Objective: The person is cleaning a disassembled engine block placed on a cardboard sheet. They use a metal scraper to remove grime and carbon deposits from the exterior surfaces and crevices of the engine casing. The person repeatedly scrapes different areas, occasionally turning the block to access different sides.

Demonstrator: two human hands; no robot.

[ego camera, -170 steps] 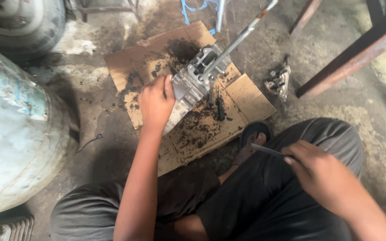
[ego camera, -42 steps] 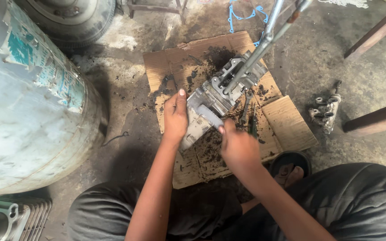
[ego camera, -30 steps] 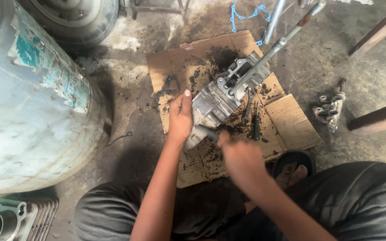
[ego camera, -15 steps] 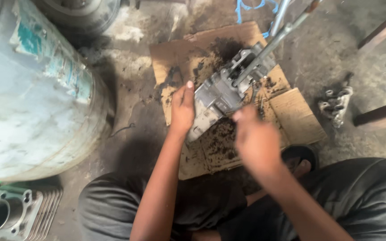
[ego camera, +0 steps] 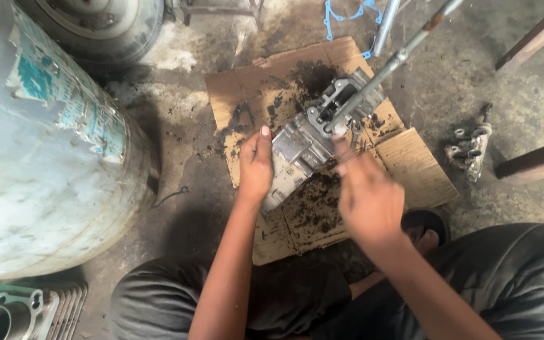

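Right now the left hand lies flat with fingers together against the side of the grey metal engine casing, bracing rather than gripping it. The right hand is blurred; its fingers look bunched near the casing's lower right edge, but I cannot tell whether they pinch a tool or a small part. The casing sits tilted on a sheet of cardboard smeared with black oily grit, on the concrete floor. Risks: the left palm only pushes, so if the right hand levers hard, the casing will probably skid on the greasy cardboard or roll off its tilt. Oily fingers could slip onto a sharp casting edge. A long metal rod rises from the top of the casing toward the camera; a sudden shift could swing it toward the face. Grit lies just beside the open cavity and may fall in. A loose metal part sits on the floor to the right, well apart, easy to kick. A big drum crowds the left elbow.
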